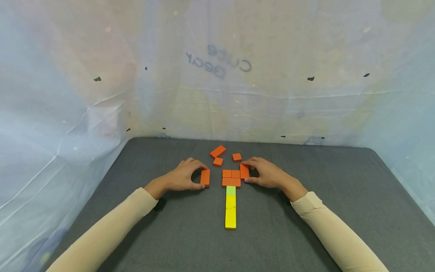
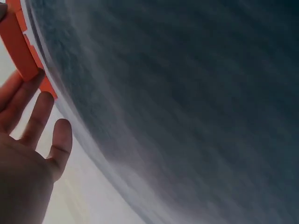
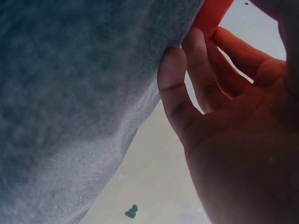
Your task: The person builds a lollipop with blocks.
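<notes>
On the grey table (image 1: 190, 245), pinching an orange block (image 1: 244, 172) in the right hand (image 1: 269, 173) against the block layout (image 1: 231, 182) just left of that hand, apparently aligning it, and gripping another orange block (image 1: 205, 178) in the left hand (image 1: 182, 175), probably needing careful rightward guiding next.

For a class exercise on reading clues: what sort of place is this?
Probably a screened-off tabletop work area; the wider room is out of view. The clues: a dark grey table, pale sheeting behind it and along both sides, and orange blocks lying on the tabletop.
</notes>
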Motion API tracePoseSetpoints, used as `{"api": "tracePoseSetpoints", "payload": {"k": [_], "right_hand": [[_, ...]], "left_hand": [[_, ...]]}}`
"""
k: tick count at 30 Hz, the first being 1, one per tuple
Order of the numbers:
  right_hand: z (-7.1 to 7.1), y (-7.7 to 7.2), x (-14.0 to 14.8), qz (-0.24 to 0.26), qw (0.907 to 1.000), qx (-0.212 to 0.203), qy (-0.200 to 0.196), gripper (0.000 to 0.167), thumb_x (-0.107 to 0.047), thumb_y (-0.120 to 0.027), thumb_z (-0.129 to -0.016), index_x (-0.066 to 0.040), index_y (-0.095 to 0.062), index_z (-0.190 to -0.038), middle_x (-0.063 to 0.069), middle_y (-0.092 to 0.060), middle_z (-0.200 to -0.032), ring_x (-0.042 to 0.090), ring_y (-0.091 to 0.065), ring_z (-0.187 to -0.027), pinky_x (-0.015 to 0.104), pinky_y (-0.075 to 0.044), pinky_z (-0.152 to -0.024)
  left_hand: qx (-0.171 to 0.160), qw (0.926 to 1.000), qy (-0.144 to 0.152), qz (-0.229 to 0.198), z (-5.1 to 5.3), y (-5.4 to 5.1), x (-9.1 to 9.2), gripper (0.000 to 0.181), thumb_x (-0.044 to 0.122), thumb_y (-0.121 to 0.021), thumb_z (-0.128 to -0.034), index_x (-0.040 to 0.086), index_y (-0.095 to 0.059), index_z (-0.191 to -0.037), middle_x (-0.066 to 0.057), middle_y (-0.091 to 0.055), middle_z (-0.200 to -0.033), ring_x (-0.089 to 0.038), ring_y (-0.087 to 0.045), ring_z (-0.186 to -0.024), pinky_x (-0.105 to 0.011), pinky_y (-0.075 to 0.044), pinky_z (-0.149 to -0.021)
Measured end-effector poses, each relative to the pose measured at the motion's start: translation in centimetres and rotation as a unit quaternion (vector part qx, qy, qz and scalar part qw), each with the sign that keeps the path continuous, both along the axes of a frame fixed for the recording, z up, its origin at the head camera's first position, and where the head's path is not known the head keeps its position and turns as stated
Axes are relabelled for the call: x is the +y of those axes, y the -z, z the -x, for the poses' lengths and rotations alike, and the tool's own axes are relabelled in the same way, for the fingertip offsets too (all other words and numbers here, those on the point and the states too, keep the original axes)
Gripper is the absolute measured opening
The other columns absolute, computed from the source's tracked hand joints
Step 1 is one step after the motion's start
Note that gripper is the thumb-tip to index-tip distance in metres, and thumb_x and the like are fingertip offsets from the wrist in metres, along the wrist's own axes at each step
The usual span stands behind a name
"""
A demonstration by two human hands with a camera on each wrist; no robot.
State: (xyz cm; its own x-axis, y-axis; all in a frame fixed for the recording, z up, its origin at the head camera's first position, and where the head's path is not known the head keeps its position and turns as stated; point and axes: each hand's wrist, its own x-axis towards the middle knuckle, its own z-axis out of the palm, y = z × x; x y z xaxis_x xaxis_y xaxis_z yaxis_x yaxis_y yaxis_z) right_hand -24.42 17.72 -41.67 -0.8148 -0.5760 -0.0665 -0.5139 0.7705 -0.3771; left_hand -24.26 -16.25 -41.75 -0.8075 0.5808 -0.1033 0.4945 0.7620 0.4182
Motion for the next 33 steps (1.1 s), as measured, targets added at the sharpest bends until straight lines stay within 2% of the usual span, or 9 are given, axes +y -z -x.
{"api": "tracePoseSetpoints", "payload": {"k": [4,7,11,23,27,33], "right_hand": [[-0.1,-0.2,-0.1,0.005,1.0000,-0.001,0.002,0.066,-0.043,-0.069,-0.092,-0.015,-0.048,-0.148,0.011,-0.053,-0.143,0.025,-0.057,-0.116,0.049,-0.048,-0.099],[-0.2,-0.1,-0.2,0.004,1.0000,-0.002,0.003,0.066,-0.044,-0.069,-0.092,-0.015,-0.048,-0.148,0.011,-0.052,-0.144,0.024,-0.057,-0.116,0.049,-0.048,-0.099],[-0.2,0.1,-0.3,-0.002,1.0000,-0.006,0.003,0.067,-0.046,-0.067,-0.093,-0.017,-0.046,-0.149,0.011,-0.051,-0.145,0.024,-0.057,-0.119,0.049,-0.047,-0.100],[-0.1,0.0,-0.2,-0.007,0.9999,-0.008,0.006,0.067,-0.048,-0.067,-0.093,-0.018,-0.046,-0.150,0.010,-0.051,-0.146,0.023,-0.057,-0.119,0.049,-0.047,-0.100],[-0.1,0.0,-0.3,-0.007,0.9999,-0.008,0.007,0.067,-0.047,-0.067,-0.093,-0.018,-0.046,-0.150,0.010,-0.050,-0.146,0.024,-0.057,-0.119,0.049,-0.047,-0.101],[-0.2,0.0,-0.3,-0.007,0.9999,-0.009,0.006,0.067,-0.047,-0.066,-0.094,-0.017,-0.045,-0.150,0.011,-0.049,-0.147,0.027,-0.055,-0.124,0.051,-0.046,-0.103]], "left_hand": [[-0.001,0.9998,0.016,0.012,0.5,0.0,1.0,0.063,0.050,-0.073,-0.0860,0.023,-0.054,-0.140,0.002,-0.054,-0.143,-0.023,-0.041,-0.135,-0.059,-0.025,-0.115],[0.002,0.9997,0.014,0.020,0.7,0.0,1.7,0.065,0.049,-0.074,-0.0857,0.023,-0.053,-0.142,0.002,-0.054,-0.142,-0.023,-0.042,-0.134,-0.058,-0.025,-0.116],[-0.013,0.9997,0.006,0.018,1.0,-0.1,2.1,0.066,0.044,-0.076,-0.0849,0.025,-0.052,-0.143,-0.003,-0.049,-0.143,-0.024,-0.040,-0.135,-0.060,-0.020,-0.118],[-0.015,0.9997,-0.005,0.020,1.6,-0.6,3.4,0.067,0.041,-0.076,-0.0858,0.025,-0.050,-0.145,-0.008,-0.034,-0.158,-0.027,-0.027,-0.148,-0.060,-0.015,-0.120],[-0.008,0.9996,-0.004,0.026,1.9,-0.4,3.6,0.066,0.042,-0.075,-0.0868,0.025,-0.050,-0.145,-0.006,-0.036,-0.158,-0.026,-0.026,-0.150,-0.059,-0.015,-0.120],[0.002,0.9997,-0.001,0.024,2.3,0.1,3.8,0.064,0.042,-0.074,-0.0878,0.022,-0.050,-0.144,-0.001,-0.047,-0.150,-0.025,-0.030,-0.145,-0.058,-0.019,-0.119]]}}
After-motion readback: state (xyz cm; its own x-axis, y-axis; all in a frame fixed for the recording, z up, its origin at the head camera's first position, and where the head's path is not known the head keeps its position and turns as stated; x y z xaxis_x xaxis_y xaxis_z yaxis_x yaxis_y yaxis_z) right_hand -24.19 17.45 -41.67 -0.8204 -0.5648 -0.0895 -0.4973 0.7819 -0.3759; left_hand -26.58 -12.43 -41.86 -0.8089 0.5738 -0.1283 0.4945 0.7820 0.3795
